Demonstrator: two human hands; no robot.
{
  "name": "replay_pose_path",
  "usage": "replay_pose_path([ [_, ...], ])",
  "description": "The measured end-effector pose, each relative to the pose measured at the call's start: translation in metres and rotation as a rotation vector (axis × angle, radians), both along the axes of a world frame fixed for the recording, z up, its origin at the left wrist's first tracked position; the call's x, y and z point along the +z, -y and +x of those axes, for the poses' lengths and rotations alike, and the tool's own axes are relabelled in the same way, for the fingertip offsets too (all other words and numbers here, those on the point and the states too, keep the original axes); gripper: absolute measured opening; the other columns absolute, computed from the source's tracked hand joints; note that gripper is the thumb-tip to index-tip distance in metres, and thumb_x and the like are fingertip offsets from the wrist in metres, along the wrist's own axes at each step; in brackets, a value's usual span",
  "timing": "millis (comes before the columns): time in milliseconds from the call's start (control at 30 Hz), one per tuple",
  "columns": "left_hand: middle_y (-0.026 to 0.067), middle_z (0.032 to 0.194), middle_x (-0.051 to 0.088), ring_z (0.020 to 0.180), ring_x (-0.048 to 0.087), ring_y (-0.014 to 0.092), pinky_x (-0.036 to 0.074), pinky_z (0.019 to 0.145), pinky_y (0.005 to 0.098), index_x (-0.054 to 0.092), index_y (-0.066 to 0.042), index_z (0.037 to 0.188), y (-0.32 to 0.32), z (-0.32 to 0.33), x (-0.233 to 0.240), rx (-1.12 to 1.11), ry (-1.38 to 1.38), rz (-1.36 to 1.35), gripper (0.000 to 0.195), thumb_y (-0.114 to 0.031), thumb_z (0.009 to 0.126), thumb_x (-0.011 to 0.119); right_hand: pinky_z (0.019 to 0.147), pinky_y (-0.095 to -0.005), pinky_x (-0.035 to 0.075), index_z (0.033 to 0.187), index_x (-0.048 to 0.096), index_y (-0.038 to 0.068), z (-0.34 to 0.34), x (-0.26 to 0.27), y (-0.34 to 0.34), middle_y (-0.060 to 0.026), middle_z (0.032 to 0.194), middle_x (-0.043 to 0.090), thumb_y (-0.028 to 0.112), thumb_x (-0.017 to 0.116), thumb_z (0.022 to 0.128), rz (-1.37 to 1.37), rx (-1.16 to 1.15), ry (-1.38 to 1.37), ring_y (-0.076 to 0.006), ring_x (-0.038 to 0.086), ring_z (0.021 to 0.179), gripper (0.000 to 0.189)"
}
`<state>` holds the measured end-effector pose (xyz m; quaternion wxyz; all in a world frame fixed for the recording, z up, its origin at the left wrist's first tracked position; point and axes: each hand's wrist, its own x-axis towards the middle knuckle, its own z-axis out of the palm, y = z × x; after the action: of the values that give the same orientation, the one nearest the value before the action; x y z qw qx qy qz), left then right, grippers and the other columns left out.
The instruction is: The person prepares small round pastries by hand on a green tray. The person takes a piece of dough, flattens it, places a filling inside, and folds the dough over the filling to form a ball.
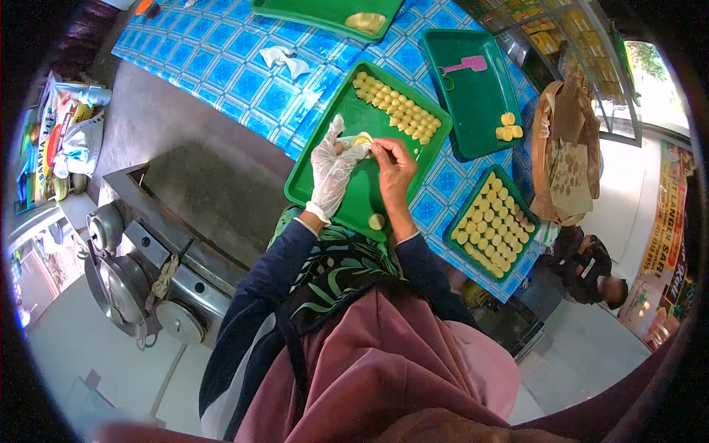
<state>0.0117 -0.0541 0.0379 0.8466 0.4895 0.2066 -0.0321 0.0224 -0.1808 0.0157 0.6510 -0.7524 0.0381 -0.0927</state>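
Observation:
In a clear plastic glove, my left hand (332, 171) holds a small dough piece (363, 139) with a yellow centre above the green tray (360, 183). My bare right hand (396, 158) meets it from the other side, thumb and forefinger pinching at its edge. Rows of small yellow balls (396, 105), several with pointed tops, fill the far right part of this tray. Near its close edge, by my right wrist, lies one round pale dough piece (376, 222). My left palm hides part of the held piece's underside.
A dark green tray (476, 99) at the right holds a pink scraper (465, 65) and a few yellow rounds (508, 132). Closer stands a tray of flattened rounds (490, 227). A far tray (327, 14) carries a dough lump (365, 22). Pots (119, 288) stand left; a person (587, 266) is at right.

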Motion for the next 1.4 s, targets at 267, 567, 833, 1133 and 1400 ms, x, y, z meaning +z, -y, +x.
replay_pose_path([
  [267,0.0123,0.116,0.068,0.099,0.067,0.014,0.055,0.087,0.0247,0.061,0.006,0.125,-0.014,-0.013,0.008,-0.093,-0.121,-0.511,0.028,-0.003,0.099,0.065,0.073,-0.0405,0.048,0.104,0.072,0.003,-0.017,0.011,-0.003,-0.0144,0.109,0.065,0.004,0.070,0.082,-0.715,0.113,0.472,-0.0328,0.063,0.091,0.022],
  [567,0.0107,0.115,0.068,0.102,0.068,0.017,0.060,0.087,0.0311,0.061,0.002,0.131,-0.020,-0.004,0.041,-0.349,-0.123,-0.689,0.033,-0.003,0.098,0.064,0.087,-0.0336,0.049,0.112,0.074,0.002,-0.044,0.052,0.011,-0.0116,0.112,0.068,0.005,0.070,0.089,-0.099,-0.064,0.125,-0.0240,0.063,0.101,0.024],
  [833,0.0065,0.100,0.070,0.084,0.071,0.014,0.062,0.073,0.0243,0.052,0.002,0.144,-0.045,0.019,0.049,-0.654,-0.069,-0.320,0.061,-0.010,0.089,0.077,0.091,-0.0319,0.051,0.098,0.075,-0.001,-0.035,0.045,0.023,-0.0129,0.118,0.068,0.001,0.076,0.085,0.489,0.133,-0.149,-0.0195,0.063,0.106,0.013],
  [1133,0.0055,0.095,0.075,0.081,0.067,0.008,0.053,0.074,0.0229,0.042,0.007,0.149,-0.054,0.043,0.036,-1.026,0.031,-0.019,0.086,-0.013,0.078,0.086,0.097,-0.0354,0.048,0.094,0.072,-0.003,-0.018,0.047,0.025,-0.0146,0.121,0.067,-0.001,0.072,0.074,0.633,0.285,-0.335,-0.0233,0.062,0.111,0.019],
  [1400,0.0087,0.101,0.071,0.086,0.069,0.015,0.054,0.080,0.0274,0.032,0.006,0.155,-0.039,0.029,0.036,-0.867,-0.052,-0.299,0.093,-0.010,0.080,0.084,0.096,-0.0357,0.047,0.096,0.074,-0.006,-0.032,0.012,0.022,-0.0142,0.105,0.072,0.003,0.065,0.080,0.833,0.046,-0.525,-0.0230,0.063,0.104,0.021],
])
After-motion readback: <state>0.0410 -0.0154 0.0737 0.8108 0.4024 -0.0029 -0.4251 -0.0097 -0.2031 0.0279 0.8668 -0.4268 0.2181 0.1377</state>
